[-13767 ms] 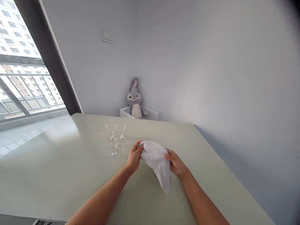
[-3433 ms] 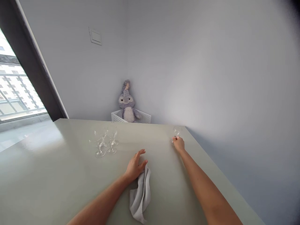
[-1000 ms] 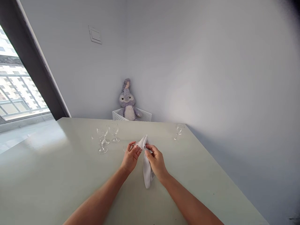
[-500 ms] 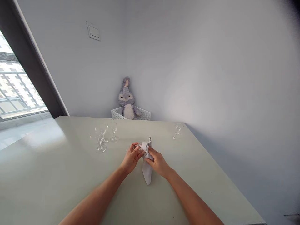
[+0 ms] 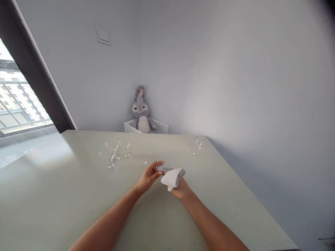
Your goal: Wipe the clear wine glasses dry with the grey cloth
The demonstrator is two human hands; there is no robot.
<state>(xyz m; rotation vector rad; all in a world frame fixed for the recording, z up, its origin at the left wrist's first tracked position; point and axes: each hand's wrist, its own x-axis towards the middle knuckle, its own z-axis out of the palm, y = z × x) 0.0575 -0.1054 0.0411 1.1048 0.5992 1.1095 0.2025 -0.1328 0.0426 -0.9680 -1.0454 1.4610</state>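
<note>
Over the middle of the table [image 5: 110,205], my left hand [image 5: 148,179] is closed around a clear stemmed glass [image 5: 163,168]. The glass lies on its side, with its foot pointing left and its bowl toward my other hand. My right hand [image 5: 181,190] grips a pale grey cloth [image 5: 172,178]. Part of the cloth appears to be inside the bowl, and the rest folds over my right fingers, hiding most of them and the glass rim.
Several stemmed glasses [image 5: 112,164] stand grouped at the left. Another glass [image 5: 199,142] stands near the right back edge. Behind the table, a plush toy [image 5: 143,123] sits in a white perforated basket [image 5: 163,129] against the wall.
The cloth no longer hangs down; it has turned up and bunched over my right hand at the glass. My right palm has rolled upward, and the glass has tipped onto its side.
</note>
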